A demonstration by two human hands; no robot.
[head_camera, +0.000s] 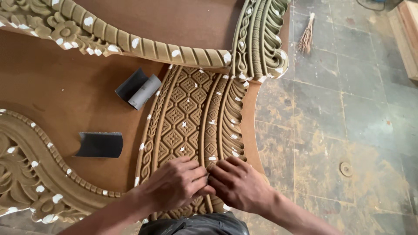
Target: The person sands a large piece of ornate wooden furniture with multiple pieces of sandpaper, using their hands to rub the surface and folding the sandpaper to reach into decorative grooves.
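While both hands press together on the carved panel [191, 117], left hand [174, 182] and right hand [237, 182] should probably rub lightly along its grooves; whether either grip pinches anything is unclear.

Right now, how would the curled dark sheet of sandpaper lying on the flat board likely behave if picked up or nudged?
The curled sandpaper sheet is thin and rolled at one end, so it probably feels light and floppy. Its rolled part might roll a little if nudged on the smooth brown board. A second sheet lies bowed, which suggests the paper bends easily and keeps a curl.

Bare forearms and hands [209, 185], no sleeves
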